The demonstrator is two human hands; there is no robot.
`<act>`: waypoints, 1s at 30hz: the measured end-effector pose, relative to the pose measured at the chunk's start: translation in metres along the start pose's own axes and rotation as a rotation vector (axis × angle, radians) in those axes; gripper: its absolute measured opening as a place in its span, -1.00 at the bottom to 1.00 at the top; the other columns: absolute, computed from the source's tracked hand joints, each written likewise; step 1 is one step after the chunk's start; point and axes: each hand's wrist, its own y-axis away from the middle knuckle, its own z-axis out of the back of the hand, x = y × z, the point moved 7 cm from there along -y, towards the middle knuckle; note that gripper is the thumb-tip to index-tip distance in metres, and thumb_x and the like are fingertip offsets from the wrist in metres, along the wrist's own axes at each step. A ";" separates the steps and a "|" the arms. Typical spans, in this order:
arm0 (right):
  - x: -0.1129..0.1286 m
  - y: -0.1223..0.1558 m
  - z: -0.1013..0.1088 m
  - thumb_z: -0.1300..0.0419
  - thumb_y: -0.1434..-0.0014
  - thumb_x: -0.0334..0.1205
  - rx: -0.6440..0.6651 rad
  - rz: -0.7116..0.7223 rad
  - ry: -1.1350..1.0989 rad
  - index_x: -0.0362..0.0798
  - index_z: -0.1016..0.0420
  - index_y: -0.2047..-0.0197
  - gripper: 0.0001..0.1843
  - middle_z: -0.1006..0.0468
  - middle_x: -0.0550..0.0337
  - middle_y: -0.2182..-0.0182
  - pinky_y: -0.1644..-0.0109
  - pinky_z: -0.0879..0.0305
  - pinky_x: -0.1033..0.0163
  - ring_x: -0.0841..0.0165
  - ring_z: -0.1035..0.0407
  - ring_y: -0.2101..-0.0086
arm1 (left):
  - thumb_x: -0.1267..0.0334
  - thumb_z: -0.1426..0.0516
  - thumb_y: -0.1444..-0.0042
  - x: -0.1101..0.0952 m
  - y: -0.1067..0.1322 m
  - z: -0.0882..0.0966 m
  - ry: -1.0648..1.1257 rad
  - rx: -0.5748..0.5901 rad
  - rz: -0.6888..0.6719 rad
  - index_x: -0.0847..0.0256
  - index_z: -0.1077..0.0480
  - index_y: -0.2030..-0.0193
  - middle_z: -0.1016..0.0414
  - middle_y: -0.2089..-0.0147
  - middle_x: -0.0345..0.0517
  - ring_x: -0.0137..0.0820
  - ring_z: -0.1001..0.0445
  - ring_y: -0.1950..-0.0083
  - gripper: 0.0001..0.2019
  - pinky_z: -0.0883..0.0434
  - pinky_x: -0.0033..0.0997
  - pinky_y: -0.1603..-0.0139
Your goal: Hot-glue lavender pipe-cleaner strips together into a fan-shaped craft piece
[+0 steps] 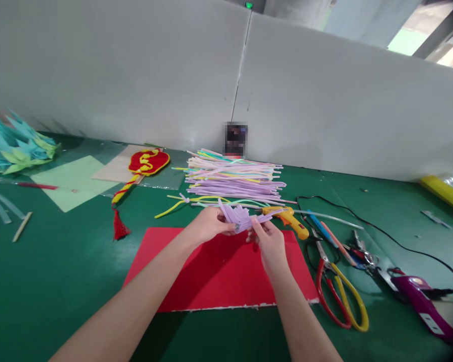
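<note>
Both hands hold a fan-like piece made of lilac pipe cleaners (238, 216) above a red board (222, 271). My left hand (210, 223) pinches its left side, with the thumb along the lower edge. On the right side, my right hand (267, 240) grips it between thumb and fingers. Just beyond the hands lies a pile of pipe cleaners (234, 176), mostly lilac, pink and pale yellow. A yellow glue gun (292, 219) rests right behind my right hand.
Red-and-yellow-handled scissors (342, 291), pliers (364, 251) and a purple-handled tool (423, 304) lie at right, with a black cord (392, 236). A red tasselled fan ornament (149, 162), green paper (70, 183) and teal paper leaves (17, 143) are at left. A grey partition (117, 75) stands behind.
</note>
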 end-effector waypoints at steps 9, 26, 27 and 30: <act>-0.007 0.001 -0.011 -0.34 0.19 -0.07 0.081 -0.038 0.038 -0.12 -0.48 0.41 -0.68 -0.46 0.25 0.57 0.57 -0.34 0.37 0.46 -0.34 0.57 | 0.37 -0.24 0.17 0.001 -0.001 0.000 -0.029 0.002 -0.052 0.35 -0.49 0.34 -0.55 0.39 -0.07 -0.35 -0.48 0.36 -0.81 -0.41 -0.38 0.28; -0.006 0.002 -0.009 -0.33 0.19 -0.03 0.073 -0.039 0.082 -0.16 -0.49 0.45 -0.65 -0.42 0.27 0.66 0.58 -0.33 0.34 0.47 -0.30 0.65 | 0.35 -0.25 0.18 0.000 0.000 -0.001 -0.052 0.022 -0.049 0.33 -0.49 0.33 -0.55 0.36 -0.05 -0.33 -0.49 0.33 -0.80 -0.41 -0.38 0.28; -0.006 0.003 -0.009 -0.33 0.18 -0.03 0.083 -0.039 0.085 -0.16 -0.49 0.45 -0.66 -0.42 0.27 0.66 0.57 -0.33 0.34 0.47 -0.31 0.65 | 0.34 -0.25 0.18 0.001 -0.001 -0.001 -0.050 0.025 -0.052 0.33 -0.49 0.33 -0.55 0.36 -0.06 -0.33 -0.49 0.33 -0.80 -0.41 -0.38 0.28; -0.004 0.004 -0.010 -0.33 0.18 -0.06 0.096 -0.042 0.093 -0.14 -0.48 0.46 -0.69 -0.41 0.28 0.66 0.58 -0.30 0.36 0.47 -0.31 0.64 | 0.34 -0.25 0.18 0.002 -0.002 -0.002 -0.028 0.036 -0.059 0.33 -0.49 0.33 -0.55 0.37 -0.07 -0.35 -0.49 0.34 -0.79 -0.41 -0.37 0.26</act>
